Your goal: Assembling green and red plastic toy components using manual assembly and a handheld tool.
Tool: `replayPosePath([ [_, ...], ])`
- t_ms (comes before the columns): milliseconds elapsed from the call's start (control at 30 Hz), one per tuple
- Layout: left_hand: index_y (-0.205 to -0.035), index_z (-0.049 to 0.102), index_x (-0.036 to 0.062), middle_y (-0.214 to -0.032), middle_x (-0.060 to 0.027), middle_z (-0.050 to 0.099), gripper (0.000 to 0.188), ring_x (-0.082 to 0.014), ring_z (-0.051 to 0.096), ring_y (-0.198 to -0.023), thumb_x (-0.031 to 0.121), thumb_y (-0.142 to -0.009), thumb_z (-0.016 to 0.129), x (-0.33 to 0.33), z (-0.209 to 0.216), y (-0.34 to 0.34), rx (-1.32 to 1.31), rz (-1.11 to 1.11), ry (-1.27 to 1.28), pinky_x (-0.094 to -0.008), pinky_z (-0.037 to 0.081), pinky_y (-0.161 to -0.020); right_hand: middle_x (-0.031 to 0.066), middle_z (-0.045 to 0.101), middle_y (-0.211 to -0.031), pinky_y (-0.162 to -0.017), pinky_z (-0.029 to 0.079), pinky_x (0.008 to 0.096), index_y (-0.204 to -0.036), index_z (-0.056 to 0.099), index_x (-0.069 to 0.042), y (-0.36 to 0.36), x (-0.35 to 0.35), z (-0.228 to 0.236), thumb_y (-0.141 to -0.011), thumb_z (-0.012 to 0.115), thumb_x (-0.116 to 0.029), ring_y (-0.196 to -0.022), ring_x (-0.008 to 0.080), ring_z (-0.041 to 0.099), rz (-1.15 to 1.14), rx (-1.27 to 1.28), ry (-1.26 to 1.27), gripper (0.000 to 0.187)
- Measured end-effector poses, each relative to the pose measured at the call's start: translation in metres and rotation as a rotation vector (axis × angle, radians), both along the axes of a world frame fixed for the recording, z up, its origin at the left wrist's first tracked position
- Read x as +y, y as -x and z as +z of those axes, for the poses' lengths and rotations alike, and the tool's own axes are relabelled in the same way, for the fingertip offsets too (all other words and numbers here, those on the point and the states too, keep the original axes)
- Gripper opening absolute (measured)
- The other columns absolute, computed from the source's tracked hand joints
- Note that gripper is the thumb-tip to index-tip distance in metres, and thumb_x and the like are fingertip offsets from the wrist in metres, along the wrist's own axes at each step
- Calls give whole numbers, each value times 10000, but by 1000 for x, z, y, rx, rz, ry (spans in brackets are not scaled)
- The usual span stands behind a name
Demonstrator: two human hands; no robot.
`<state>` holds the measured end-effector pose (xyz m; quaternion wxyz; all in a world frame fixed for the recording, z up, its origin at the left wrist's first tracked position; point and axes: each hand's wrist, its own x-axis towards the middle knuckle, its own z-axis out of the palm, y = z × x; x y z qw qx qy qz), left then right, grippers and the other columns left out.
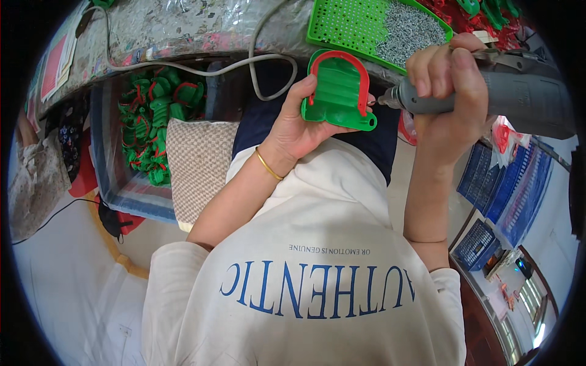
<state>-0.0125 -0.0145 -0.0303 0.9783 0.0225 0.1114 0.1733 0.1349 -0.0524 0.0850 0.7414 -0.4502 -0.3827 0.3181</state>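
My left hand (293, 122) grips a green plastic scoop-shaped part (336, 91) by its left and lower edges. A red U-shaped plastic handle (365, 76) lies along the part's rim, and a small ringed tab sticks out at its lower right. My right hand (448, 79) is wrapped round a grey electric screwdriver (513, 100), held sideways. Its tip (384, 100) points left at the right side of the red handle, touching or very close to it. Whether a screw sits on the tip is too small to tell.
A bright green perforated tray (348, 27) of small screws (412, 33) stands on the plastic-covered table (183, 30), where a grey cable (250, 61) loops. At left, a blue-grey crate (143, 204) holds many green and red parts (152, 116). Blue baskets (506, 183) stand at right.
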Motion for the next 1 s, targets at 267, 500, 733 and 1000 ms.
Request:
replayPosePath([
  [267,-1331,446,23,-1262,-232,547,654,-350,546,-1177,485,-882,560,-5,5,1,25,7,-22,-505,468,-976,12,397,-580,-531,349,286,-987,569,-2,10,-6,-4,-880,542,-94,-511,131,397,-84,-38,-25,144],
  [500,-1321,465,52,-1265,-191,555,623,-345,545,-1177,486,-886,568,-5,10,0,21,11,-5,-545,464,-966,20,400,-573,-531,356,303,-970,548,-11,10,-7,-6,-881,529,-95,-509,140,409,-55,-70,-44,123],
  [733,-1329,462,55,-1283,-194,541,600,-350,524,-1204,475,-910,551,-4,8,4,-115,52,174,-575,456,-958,17,403,-577,-532,342,306,-1013,527,-21,17,-10,-10,-895,496,-101,-510,143,409,-64,-119,-58,146],
  [1000,-1341,444,38,-1277,-224,539,613,-347,536,-1187,458,-909,556,-7,10,8,45,-22,81,-534,459,-972,-5,372,-586,-558,329,280,-1067,524,-42,0,-1,11,-905,500,-177,-509,120,378,55,-72,-131,212],
])
